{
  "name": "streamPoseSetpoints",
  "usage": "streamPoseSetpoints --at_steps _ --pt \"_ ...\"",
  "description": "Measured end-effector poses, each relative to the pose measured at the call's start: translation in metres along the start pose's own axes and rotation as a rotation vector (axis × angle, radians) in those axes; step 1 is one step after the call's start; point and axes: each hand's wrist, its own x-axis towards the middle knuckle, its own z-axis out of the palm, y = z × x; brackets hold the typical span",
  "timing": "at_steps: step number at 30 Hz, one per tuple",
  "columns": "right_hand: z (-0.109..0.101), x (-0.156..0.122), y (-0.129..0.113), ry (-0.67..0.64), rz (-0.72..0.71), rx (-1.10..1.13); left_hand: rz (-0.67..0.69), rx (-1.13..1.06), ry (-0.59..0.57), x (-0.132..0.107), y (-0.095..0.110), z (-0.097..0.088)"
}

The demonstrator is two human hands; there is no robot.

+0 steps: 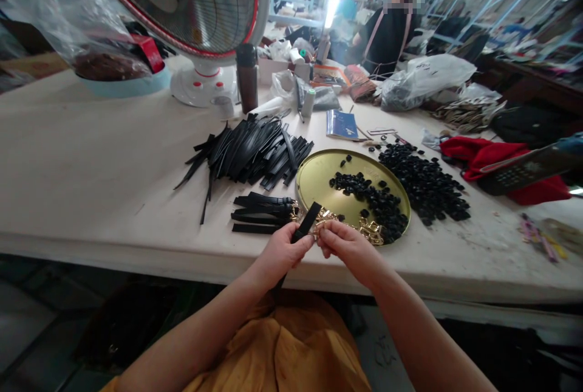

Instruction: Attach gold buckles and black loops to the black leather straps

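My left hand (282,250) is closed on a black strap (308,219) that sticks up from my fingers just over the table's front edge. My right hand (347,244) pinches a small gold metal clasp (324,217) right against the strap's end. Behind my hands lies a round gold tray (319,176) holding black loop pieces (378,200) and a few gold clasps (371,231). To the left of the tray rest a few finished straps (262,213) with gold fittings.
A heap of loose black straps (255,152) lies further back, and a pile of black loops (426,182) sits right of the tray. A fan (204,21), a dark flask (247,76), a blue booklet (341,124), bags and red cloth (492,158) crowd the rear. Another person (392,30) works beyond.
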Motion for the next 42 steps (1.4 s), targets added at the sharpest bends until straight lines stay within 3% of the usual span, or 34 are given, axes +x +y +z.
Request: streamPoseSetpoints --at_steps 4,8,13,16,19,23,27,32,36,42 --pt "0.009 -0.006 0.009 -0.021 0.065 0.226 0.055 0.112 0.048 -0.008 -0.002 -0.001" --pt "0.018 -0.010 0.025 -0.014 0.115 0.282 0.169 0.458 0.098 -0.014 -0.006 -0.005" --pt "0.028 -0.016 0.035 -0.034 0.245 0.564 0.115 0.790 0.115 -0.019 -0.005 -0.010" --pt "0.027 -0.017 0.035 -0.040 0.259 0.726 0.143 0.744 0.128 -0.023 -0.002 -0.014" --pt "0.019 -0.011 0.035 0.086 0.206 0.810 0.173 0.625 0.062 -0.028 -0.003 -0.018" --pt "0.009 0.001 0.040 0.218 0.099 0.846 0.060 0.454 -0.065 -0.028 -0.017 -0.018" --pt "0.009 0.003 0.040 0.115 0.092 0.842 -0.070 0.279 -0.148 -0.020 -0.030 -0.017" --pt "0.022 -0.001 0.039 -0.028 0.180 0.748 -0.066 0.190 -0.258 -0.009 -0.027 -0.019" --pt "0.040 -0.001 0.045 0.044 0.103 0.622 0.046 0.239 -0.162 -0.004 -0.023 -0.016" --pt "0.041 -0.001 0.047 0.163 -0.002 0.352 -0.057 0.059 -0.235 -0.003 -0.024 -0.019"
